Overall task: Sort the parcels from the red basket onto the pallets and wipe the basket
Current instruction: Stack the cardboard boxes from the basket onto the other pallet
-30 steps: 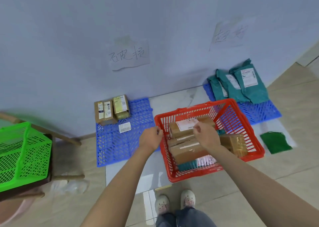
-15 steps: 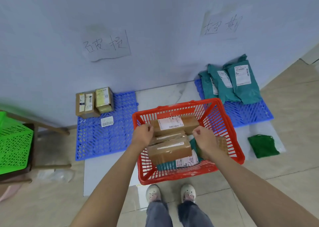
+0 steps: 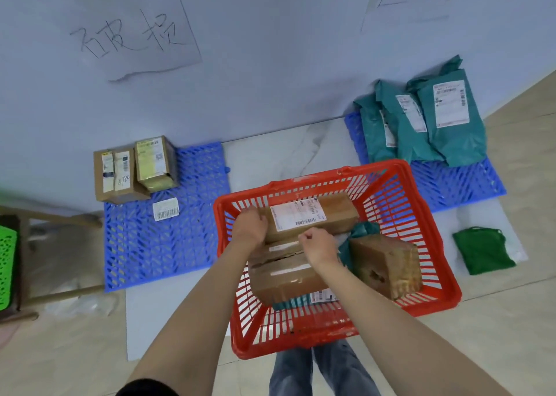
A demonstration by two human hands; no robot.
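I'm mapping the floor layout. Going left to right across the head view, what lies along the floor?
Green basket → cardboard boxes → left blue pallet → red basket → folded green cloth.

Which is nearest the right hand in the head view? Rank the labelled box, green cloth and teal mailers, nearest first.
From the right hand:
1. Labelled box, just beyond it in the red basket.
2. Green cloth, on the floor to the right.
3. Teal mailers, on the right pallet.
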